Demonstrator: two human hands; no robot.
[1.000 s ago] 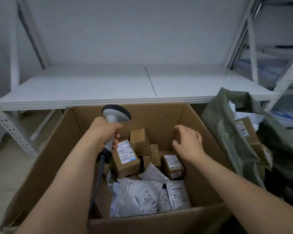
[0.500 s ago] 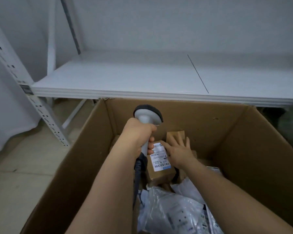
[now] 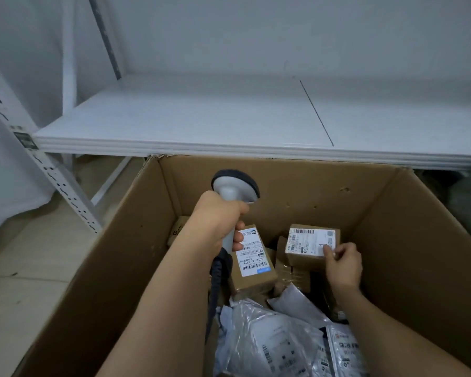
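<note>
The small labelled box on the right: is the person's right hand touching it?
Touching. The head view shows the right hand with thumb and fingers pinching the near right corner of the box, over its label.

Dim, cool, even light; soft shadow deep in box point(image 3: 392, 227) at 5 o'clock. Wide-angle bending at edges; shelf point(image 3: 174, 118) slightly soft.

Scanner point(image 3: 235, 187) is light grey with a black head, and its coiled cable point(image 3: 214, 284) is black. One parcel point(image 3: 253, 257) is brown cardboard, white label, black barcodes, blue strip along one end. The other parcel point(image 3: 307, 242) is the same brown, white label, black barcodes. Big box point(image 3: 392, 227) is brown too, mailer bags point(image 3: 269, 338) silvery white with black print, shelf point(image 3: 201, 118) white.
</note>
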